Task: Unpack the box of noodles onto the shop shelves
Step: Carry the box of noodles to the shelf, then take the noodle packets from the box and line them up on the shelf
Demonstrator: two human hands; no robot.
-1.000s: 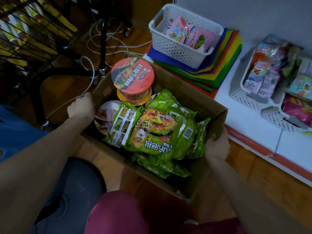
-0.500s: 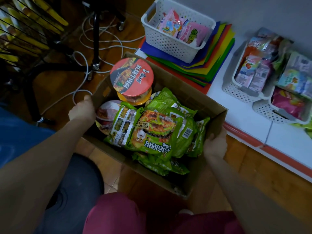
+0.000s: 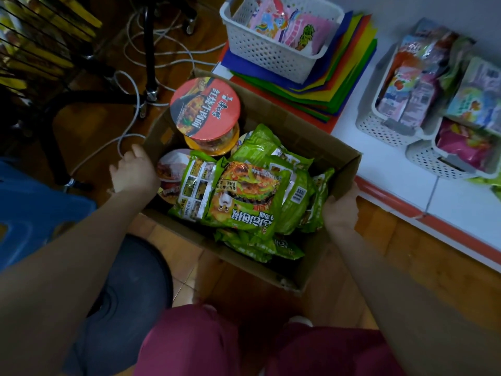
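Note:
An open cardboard box [image 3: 295, 123] stands on the wooden floor in front of me. Several green noodle packets [image 3: 245, 196] are heaped inside it. A red-lidded noodle bowl [image 3: 205, 108] stands in its far left corner, and another bowl [image 3: 170, 169] lies partly hidden under the packets. My left hand [image 3: 134, 173] is at the box's left wall, fingers spread and lifted off the edge. My right hand [image 3: 340, 206] grips the box's right wall. The white shelf [image 3: 458, 210] with a red front edge runs along the right.
On the shelf, white baskets [image 3: 376, 126] hold snack packets. Another white basket [image 3: 271, 52] sits on a stack of coloured sheets [image 3: 349, 74]. White cables [image 3: 127, 131] and a black stand [image 3: 149, 50] lie on the floor at left, by a blue stool [image 3: 32, 207].
My left hand has loosened from a closed grip on the box's left edge and its fingers have spread. The right hand keeps its hold. The view has shifted slightly right.

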